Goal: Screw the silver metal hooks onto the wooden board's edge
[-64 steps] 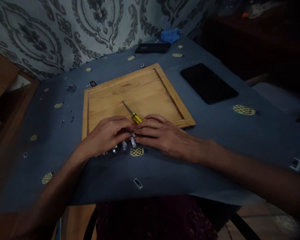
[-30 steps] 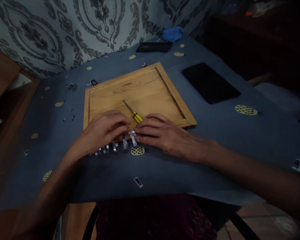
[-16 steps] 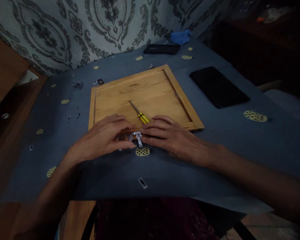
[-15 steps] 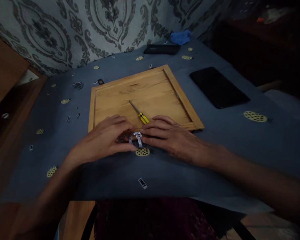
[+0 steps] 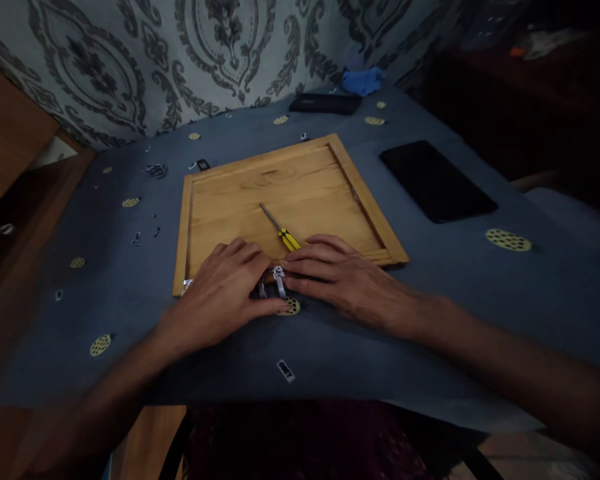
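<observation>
A silver metal hinge [image 5: 279, 275] sits at the near edge of the wooden panel [image 5: 265, 230], two prongs sticking out toward me. My left hand [image 5: 230, 283] curls round its left side, with the fingers over the panel's edge and the thumb below. From the right, my right hand [image 5: 347, 277] lies with fingers stretched out, their tips at the hinge. A screwdriver [image 5: 287, 238] with a yellow and black handle rests on the panel, its handle end close by my right fingers. Part of the hinge is hidden behind my left fingers.
Small metal pieces [image 5: 137, 238] lie left of the panel, with a bundle of thin metal bits [image 5: 156, 171] farther back. A black tablet-like slab [image 5: 437, 181] is on the right. At the back are a dark flat case [image 5: 325, 103] and a blue cloth [image 5: 363, 81].
My left hand has shifted right and slightly down along the panel's near edge, uncovering a silver piece at the panel's left corner. My right hand stays nearly in place.
</observation>
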Motion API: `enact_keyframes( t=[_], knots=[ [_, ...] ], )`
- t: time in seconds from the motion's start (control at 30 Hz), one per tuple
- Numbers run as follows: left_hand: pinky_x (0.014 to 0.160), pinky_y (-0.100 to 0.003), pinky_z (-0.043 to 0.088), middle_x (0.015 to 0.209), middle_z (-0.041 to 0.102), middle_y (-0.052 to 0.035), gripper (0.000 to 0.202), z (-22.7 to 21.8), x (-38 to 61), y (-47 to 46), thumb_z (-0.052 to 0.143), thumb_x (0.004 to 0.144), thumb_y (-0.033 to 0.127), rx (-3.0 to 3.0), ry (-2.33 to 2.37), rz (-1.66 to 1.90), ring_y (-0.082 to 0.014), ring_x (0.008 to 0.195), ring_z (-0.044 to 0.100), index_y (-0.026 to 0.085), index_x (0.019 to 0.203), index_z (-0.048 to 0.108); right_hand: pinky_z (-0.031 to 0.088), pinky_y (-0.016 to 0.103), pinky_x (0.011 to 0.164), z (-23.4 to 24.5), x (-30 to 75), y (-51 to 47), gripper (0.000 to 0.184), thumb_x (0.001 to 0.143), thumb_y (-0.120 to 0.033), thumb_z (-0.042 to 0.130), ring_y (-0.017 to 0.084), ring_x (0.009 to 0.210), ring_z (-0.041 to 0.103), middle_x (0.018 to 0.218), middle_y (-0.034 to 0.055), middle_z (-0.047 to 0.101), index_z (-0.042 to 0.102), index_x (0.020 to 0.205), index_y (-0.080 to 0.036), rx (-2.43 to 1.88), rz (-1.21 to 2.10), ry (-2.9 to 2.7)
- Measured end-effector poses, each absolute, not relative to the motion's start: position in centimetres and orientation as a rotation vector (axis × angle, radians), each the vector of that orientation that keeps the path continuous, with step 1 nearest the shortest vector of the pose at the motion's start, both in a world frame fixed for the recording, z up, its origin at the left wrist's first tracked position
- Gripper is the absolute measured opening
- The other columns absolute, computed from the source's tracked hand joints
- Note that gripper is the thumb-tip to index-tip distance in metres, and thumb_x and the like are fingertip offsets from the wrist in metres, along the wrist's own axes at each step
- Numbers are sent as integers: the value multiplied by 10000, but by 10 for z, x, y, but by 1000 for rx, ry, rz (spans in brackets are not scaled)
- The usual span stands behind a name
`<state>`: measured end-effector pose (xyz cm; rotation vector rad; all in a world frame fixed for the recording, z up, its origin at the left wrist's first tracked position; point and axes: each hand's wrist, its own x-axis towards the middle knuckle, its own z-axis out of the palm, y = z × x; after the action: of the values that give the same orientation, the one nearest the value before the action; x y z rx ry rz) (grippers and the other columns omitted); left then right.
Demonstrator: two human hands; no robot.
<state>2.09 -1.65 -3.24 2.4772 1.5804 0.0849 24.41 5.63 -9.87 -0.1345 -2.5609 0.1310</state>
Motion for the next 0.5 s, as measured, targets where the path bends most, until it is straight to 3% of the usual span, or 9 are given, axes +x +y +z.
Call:
enact_keyframes(
  t=[0.13, 0.37, 0.5],
  knots=[
    [871, -421, 472, 1022, 677, -54, 386, -34, 23, -17, 744, 898, 526, 2428, 1618, 102, -276, 1028, 601, 164, 1013, 673, 483, 496, 1059, -99, 245, 56, 302, 1083, -220, 430, 232, 1237, 630, 1233, 84, 760, 699, 1219, -200, -152, 165, -2584],
    [861, -412, 460, 983, 669, -49, 317, -30, 29, -15, 789, 878, 459, 2319, 1668, 90, -274, 1022, 600, 167, 949, 686, 495, 488, 1060, -95, 244, 55, 307, 1082, -195, 414, 236, 1195, 653, 1180, 96, 774, 697, 1195, -158, -131, 182, -2560],
    [853, -412, 450, 996, 668, -42, 334, -30, 29, -14, 801, 866, 457, 2276, 1666, 100, -278, 1026, 609, 170, 1004, 700, 507, 498, 1060, -97, 245, 53, 308, 1038, -126, 472, 248, 1212, 646, 1218, 90, 763, 671, 1268, -175, -157, 231, -2580]
  ],
)
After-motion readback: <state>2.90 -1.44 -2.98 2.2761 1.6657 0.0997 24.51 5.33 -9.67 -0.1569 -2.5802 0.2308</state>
